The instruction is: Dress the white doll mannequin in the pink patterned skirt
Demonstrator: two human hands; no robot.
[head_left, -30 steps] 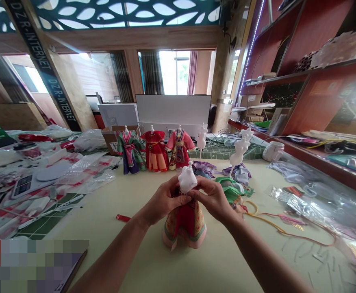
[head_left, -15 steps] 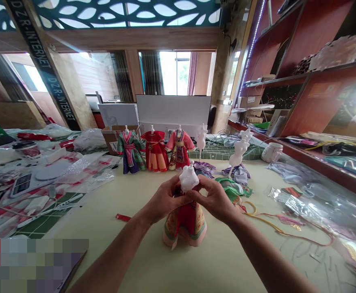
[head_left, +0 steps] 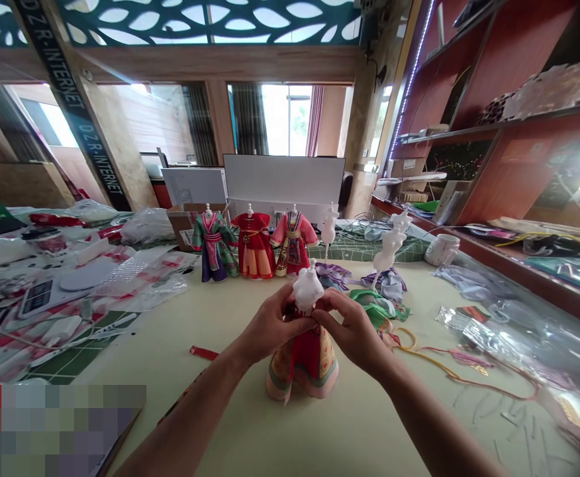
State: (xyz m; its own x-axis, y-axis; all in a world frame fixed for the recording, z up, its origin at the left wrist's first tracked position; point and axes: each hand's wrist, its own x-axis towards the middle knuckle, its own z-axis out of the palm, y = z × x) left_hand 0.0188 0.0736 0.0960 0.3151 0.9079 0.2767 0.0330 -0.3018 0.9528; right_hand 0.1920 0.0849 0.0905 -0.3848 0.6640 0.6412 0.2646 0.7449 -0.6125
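Note:
A small white mannequin (head_left: 307, 286) stands upright before me, wearing a red skirt (head_left: 306, 361) with patterned yellow side panels and a pink hem. At its left side, my left hand (head_left: 275, 324) is closed on the skirt's waist, thumb in front. My right hand (head_left: 349, 324) pinches the same waist from the right, its thumb and forefinger near the left thumb. The mannequin's bare white chest shows above the fingers. Some fingertips are hidden behind the figure. A red strip (head_left: 203, 352) lies on the table left of my left forearm.
Three dressed mannequins (head_left: 253, 245) stand at the back, with two bare ones (head_left: 390, 248) to their right. Green cloth (head_left: 377, 306), yellow cord (head_left: 439, 366) and plastic bags (head_left: 488, 331) lie at right. A white scale (head_left: 46, 295) and wrappings cover the left. A mug (head_left: 442, 250) stands back right.
Both hands keep their hold at the waist, with the fingers shifted slightly. A patterned strip now shows beside my left forearm. The view has moved a little.

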